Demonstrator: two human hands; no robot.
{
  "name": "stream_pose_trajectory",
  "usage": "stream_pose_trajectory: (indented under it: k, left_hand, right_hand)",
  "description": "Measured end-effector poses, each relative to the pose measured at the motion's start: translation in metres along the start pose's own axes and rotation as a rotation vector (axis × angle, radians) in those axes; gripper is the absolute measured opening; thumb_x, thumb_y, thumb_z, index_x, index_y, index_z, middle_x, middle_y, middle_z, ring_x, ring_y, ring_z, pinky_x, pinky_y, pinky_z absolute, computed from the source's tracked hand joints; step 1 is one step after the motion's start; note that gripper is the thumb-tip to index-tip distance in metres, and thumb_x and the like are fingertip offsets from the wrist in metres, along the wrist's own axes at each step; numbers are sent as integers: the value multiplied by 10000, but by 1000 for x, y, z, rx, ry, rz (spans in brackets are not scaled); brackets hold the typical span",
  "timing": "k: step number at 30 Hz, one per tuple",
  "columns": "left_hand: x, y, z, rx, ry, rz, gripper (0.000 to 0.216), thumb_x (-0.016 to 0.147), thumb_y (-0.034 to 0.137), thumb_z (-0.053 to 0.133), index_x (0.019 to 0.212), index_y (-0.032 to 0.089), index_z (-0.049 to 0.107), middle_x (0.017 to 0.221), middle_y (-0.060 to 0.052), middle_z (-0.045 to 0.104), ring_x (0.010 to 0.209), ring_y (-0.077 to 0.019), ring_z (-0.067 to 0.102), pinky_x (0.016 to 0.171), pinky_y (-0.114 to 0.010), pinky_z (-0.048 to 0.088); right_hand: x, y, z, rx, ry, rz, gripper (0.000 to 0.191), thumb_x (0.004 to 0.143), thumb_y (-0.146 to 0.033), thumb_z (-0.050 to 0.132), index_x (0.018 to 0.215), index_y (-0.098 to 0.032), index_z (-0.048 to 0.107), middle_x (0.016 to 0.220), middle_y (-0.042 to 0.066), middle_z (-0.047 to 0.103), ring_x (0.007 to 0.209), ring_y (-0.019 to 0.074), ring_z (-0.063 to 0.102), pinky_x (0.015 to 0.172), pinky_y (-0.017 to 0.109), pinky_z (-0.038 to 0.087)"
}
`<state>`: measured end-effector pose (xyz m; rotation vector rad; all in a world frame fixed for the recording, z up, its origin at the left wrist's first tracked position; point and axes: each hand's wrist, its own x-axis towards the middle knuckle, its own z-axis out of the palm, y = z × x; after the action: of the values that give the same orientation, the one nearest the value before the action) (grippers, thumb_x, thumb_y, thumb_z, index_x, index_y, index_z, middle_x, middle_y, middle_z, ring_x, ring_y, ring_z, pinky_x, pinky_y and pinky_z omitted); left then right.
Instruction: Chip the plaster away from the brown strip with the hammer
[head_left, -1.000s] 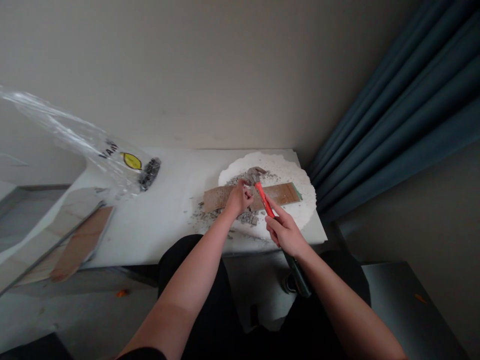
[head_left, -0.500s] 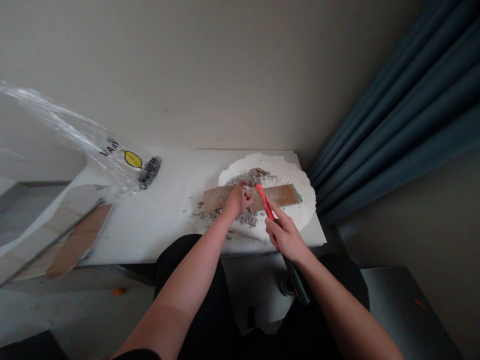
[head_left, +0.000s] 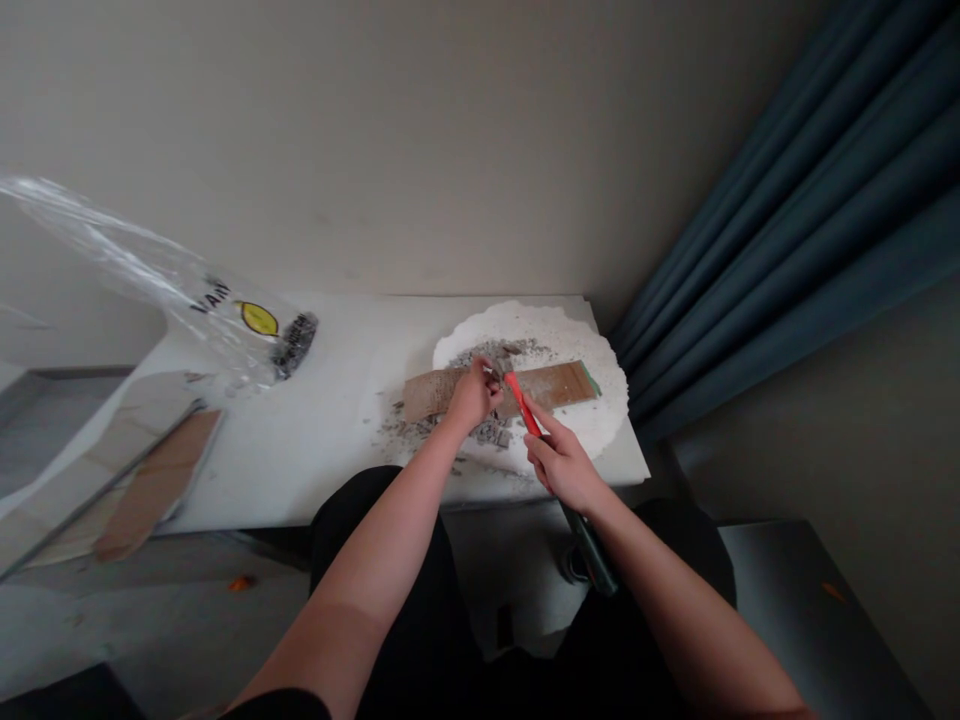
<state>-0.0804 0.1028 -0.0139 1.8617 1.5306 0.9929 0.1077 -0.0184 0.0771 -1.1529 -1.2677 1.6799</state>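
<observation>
My right hand (head_left: pixel 568 465) is wrapped round a hammer (head_left: pixel 529 418) with a red neck and a dark handle that runs back over my knee. Its head end is down at the board, close to my left fingers and hard to see. My left hand (head_left: pixel 474 393) has its fingers curled together over the middle of a brown wooden board (head_left: pixel 559 388); whatever it pinches is too small to make out. Grey crumbled fragments (head_left: pixel 495 432) lie on and around the board. Beneath it is a white, wavy-edged mat (head_left: pixel 611 420).
A clear plastic bag (head_left: pixel 225 310) with a yellow label and dark bits in its end lies on the left of the white table (head_left: pixel 337 400). Brown strips (head_left: pixel 161 485) and a thin rod (head_left: pixel 112 480) overhang the left front edge. A blue curtain (head_left: pixel 787 220) hangs at right.
The hammer's head end has come down slightly and left, nearer my left fingers. My left hand stays over the board. The whole view has shifted a little.
</observation>
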Motion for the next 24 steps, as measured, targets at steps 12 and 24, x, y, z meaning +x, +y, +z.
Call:
stream_pose_trajectory:
  k: [12,24]
  left_hand:
    - [1,1,-5,-18,-29,-6,510,759,124,687,1218,191,474,781,21,664,656,-139,614,653,-269,459]
    - [-1,6,-6,-20,-10,-19,483,752,104,684,1176,202,476,750,28,651,656,-145,614,639,-252,441]
  right_hand:
    - [-1,-2,-9,-8,33,-36,741,963,-302,552,1642,-267,258,570,-108,422,364,61,310,347,185,246]
    - [4,7,-4,-45,28,-30,735,949,-299,558,1633,-251,294,575,-96,424,418,71,325,404,190,274]
